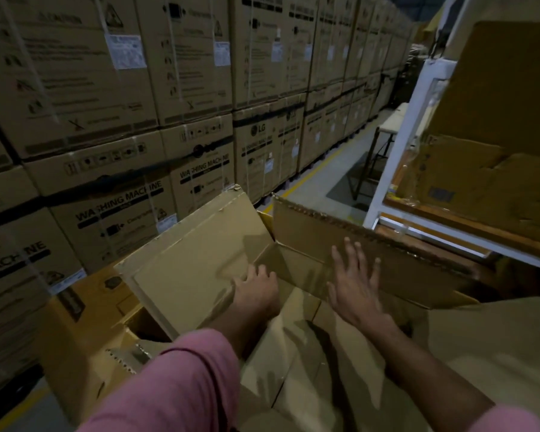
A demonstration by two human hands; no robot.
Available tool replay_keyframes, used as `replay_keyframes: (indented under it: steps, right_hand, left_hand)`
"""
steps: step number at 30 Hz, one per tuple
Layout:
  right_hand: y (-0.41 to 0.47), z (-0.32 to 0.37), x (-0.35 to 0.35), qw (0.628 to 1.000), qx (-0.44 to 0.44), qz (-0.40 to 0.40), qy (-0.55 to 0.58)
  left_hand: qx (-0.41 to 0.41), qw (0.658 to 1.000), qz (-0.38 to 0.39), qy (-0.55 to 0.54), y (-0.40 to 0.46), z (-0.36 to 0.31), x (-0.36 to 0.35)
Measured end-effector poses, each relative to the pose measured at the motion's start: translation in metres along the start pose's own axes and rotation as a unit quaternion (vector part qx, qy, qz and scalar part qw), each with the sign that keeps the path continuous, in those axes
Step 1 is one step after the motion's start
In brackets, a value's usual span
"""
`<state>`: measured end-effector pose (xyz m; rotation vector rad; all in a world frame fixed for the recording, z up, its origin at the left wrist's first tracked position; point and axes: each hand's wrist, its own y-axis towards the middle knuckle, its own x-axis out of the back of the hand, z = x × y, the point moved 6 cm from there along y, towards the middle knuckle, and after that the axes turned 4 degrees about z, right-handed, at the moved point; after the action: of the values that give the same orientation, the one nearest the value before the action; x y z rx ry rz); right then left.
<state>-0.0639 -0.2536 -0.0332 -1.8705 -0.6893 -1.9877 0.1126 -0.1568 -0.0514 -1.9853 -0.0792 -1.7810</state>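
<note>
A large open cardboard box (200,263) stands in front of me with its flaps raised. My left hand (258,291) reaches down into the box beside the left flap; its fingertips are hidden behind the flap's edge, and whether they grip anything cannot be made out. My right hand (354,282) is spread flat with straight fingers against the inner face of the far right flap (402,263). Both forearms come out of pink sleeves at the bottom of the view.
A wall of stacked washing machine cartons (131,126) runs along the left and back. A white metal rack (415,120) with worn cardboard boxes (480,169) stands at the right. A grey floor aisle with a yellow line (321,169) lies between them. Another carton (75,322) sits at lower left.
</note>
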Motion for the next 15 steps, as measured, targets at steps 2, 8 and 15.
replay_keyframes:
  steps: [2,8,15]
  right_hand:
    - [0.015,-0.018,0.01,1.0,-0.026,0.0,-0.017]
    - [0.035,-0.057,0.022,0.997,-0.063,0.005,-0.035]
    - [0.04,-0.08,0.025,0.994,-0.093,-0.037,-0.052]
  left_hand:
    - [-0.028,0.997,0.061,0.025,0.011,-0.012,0.01]
    - [-0.11,0.991,0.055,0.047,0.046,-0.06,0.063]
    - [-0.184,0.975,-0.104,-0.066,0.081,-0.112,0.087]
